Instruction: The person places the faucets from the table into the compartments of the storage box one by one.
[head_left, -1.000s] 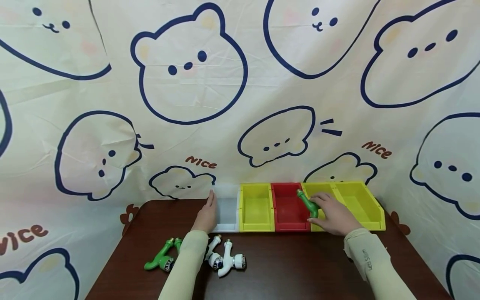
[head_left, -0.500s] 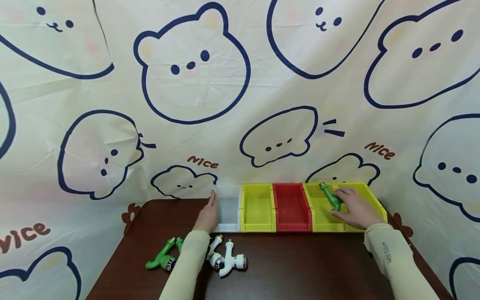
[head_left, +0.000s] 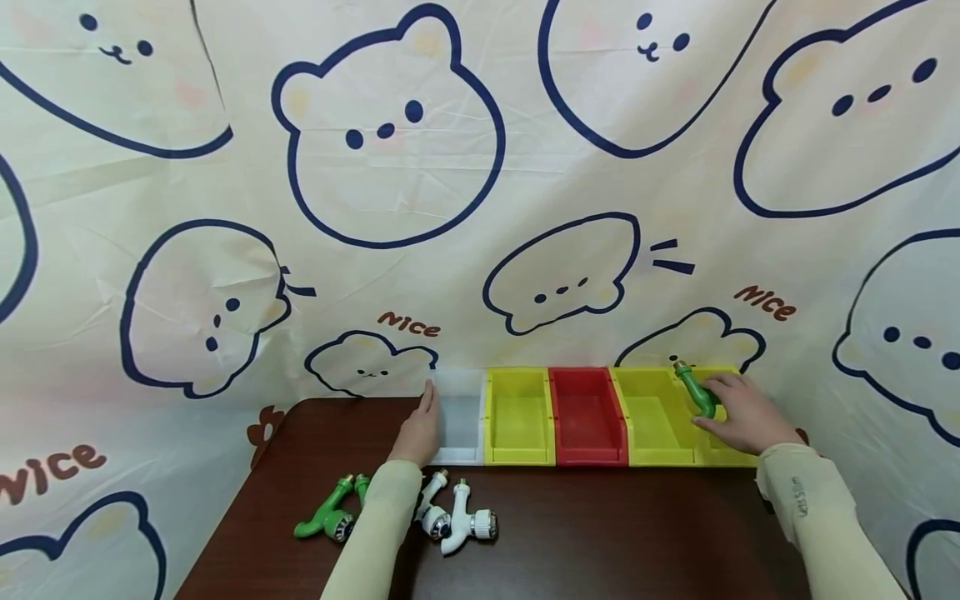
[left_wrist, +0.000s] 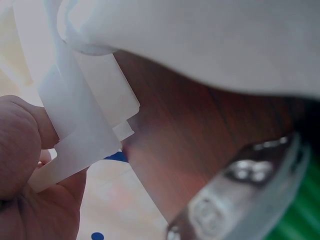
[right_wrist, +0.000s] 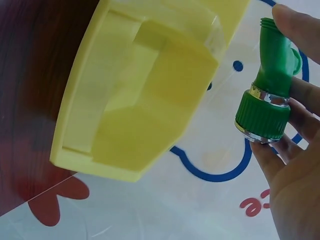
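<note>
My right hand holds a green faucet above the yellow bin at the right end of the row. In the right wrist view, thumb and fingers are about the faucet, its ribbed green handle pointing down. My left hand is at the left side of the white bin. The left wrist view has the bin's pale wall between the thumb and fingers. On the table lie green faucets, partly behind the left sleeve, and white faucets.
Next to the white bin stand a yellow bin, a red bin and more yellow bins, in one row along the back of the dark wooden table. A cartoon-print cloth hangs behind.
My right hand has carried the green faucet rightward, from beside the red bin to over the rightmost yellow bin. My left hand has stayed at the white bin.
</note>
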